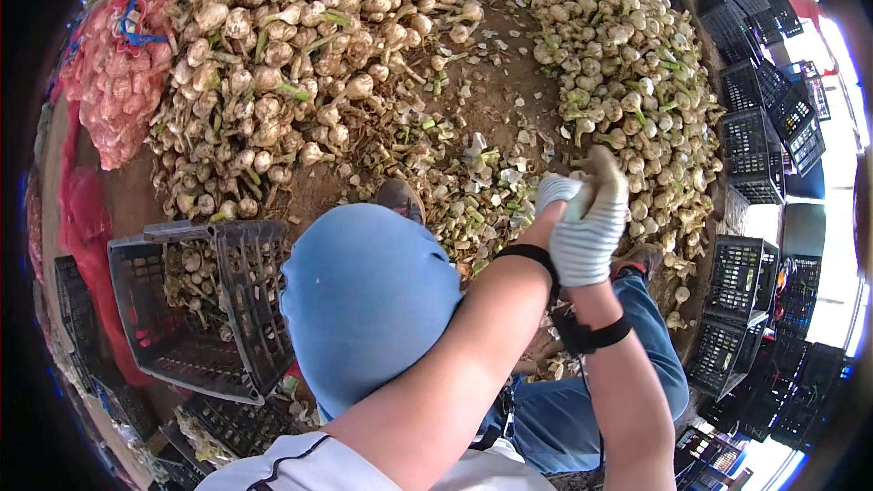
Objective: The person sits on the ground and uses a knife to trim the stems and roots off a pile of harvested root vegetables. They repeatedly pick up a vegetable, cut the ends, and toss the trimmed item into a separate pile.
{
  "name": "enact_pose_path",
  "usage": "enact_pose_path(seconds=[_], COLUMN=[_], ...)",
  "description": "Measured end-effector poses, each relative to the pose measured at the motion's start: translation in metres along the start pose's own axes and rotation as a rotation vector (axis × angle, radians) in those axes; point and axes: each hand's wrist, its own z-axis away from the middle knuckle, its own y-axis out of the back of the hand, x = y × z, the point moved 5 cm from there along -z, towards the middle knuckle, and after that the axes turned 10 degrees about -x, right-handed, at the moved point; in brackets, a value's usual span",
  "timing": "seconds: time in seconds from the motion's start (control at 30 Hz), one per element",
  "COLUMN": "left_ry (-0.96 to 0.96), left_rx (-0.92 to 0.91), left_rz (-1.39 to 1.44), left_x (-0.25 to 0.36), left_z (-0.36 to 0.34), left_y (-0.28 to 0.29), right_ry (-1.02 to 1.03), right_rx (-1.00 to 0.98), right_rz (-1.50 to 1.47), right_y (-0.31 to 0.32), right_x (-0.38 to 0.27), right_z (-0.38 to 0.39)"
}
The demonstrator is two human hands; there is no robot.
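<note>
My left hand [556, 191] and my right hand [589, 235] meet in front of me at the near edge of the right garlic pile [627, 82]. Both wear grey-and-white striped work gloves with yellowish palms. The right hand's fingers curl inward against the left hand. Whatever lies between the hands, if anything, is hidden, and most of the left hand's fingers are covered by the right. Black straps circle both wrists. Beneath the hands, peelings and cut stems [482, 182] litter the ground.
A larger heap of garlic bulbs [273, 64] spreads at the left. A black plastic crate [182, 364] with some garlic stands by my left knee. At the far left sits a red mesh sack [118, 91] tied with blue cord. Stacked black crates [741, 277] line the right side.
</note>
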Motion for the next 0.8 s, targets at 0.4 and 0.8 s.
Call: enact_pose_path(seconds=[0.4,0.8], left_ry=[0.167,-0.016], left_rx=[0.058,0.283], left_rz=[0.298,-0.250], left_x=[-0.014,0.009], left_z=[-0.017,0.044], left_y=[0.032,0.050], right_ry=[0.162,0.222], right_rx=[0.156,-0.007], right_rz=[0.262,0.325], right_y=[0.030,0.024], right_x=[-0.002,0.000], right_z=[0.005,0.018])
